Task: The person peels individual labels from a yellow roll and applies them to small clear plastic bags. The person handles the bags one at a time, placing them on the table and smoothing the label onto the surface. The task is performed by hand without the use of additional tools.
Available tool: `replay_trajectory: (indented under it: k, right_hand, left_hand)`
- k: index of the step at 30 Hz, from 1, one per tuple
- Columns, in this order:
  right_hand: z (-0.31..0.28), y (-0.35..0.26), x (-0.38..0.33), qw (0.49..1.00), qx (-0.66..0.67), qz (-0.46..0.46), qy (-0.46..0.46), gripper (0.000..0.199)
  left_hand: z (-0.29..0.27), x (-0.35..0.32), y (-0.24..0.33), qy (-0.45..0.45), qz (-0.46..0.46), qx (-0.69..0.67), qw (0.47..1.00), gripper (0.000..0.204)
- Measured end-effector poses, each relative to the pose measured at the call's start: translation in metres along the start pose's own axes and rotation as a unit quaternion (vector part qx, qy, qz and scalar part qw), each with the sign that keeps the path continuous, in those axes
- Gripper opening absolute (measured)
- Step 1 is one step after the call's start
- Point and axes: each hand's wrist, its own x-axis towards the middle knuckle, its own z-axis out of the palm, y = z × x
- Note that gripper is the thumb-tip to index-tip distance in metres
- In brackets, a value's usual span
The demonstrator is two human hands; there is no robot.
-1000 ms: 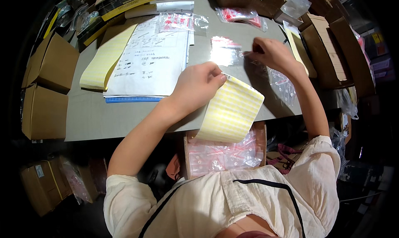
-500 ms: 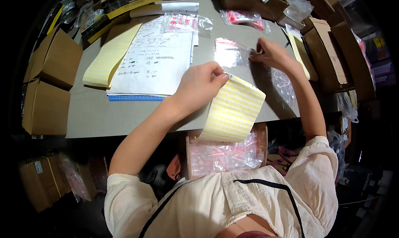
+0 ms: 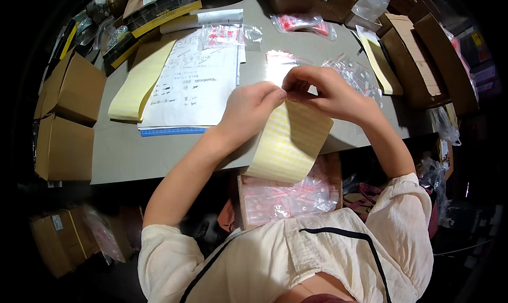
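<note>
My left hand pinches the top edge of a yellow-and-white sticker sheet, which hangs over the table's front edge. Bent over the same top edge, my right hand has its fingers closed beside my left fingertips. Whatever is between those right fingertips is hidden. Just beyond the hands lies a stack of small clear zip bags with red tops, partly covered by my right hand. Clear bags with small white rings in them lie to the right.
Below the sheet, an open carton holds several filled zip bags. Papers and a long yellow sticker strip lie left. Cardboard boxes line the left side, more boxes the right. Red-printed bags lie far back.
My right hand has moved left from the clear bags to the sheet's top edge, beside my left hand. The left hand still holds the sheet. The view has shifted slightly.
</note>
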Motion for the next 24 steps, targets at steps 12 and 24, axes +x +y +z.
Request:
replay_trajectory:
  k: [12,24]
  right_hand:
    - [0.03,-0.007,-0.011,0.953,-0.248,-0.114,0.129,0.015]
    - [0.027,-0.002,-0.013,0.98,-0.116,-0.095,0.128,0.021]
  left_hand:
    - [0.001,0.001,-0.003,-0.068,-0.122,-0.123,0.982,0.018]
    - [0.003,-0.002,0.002,-0.016,-0.032,-0.003,0.999,0.022]
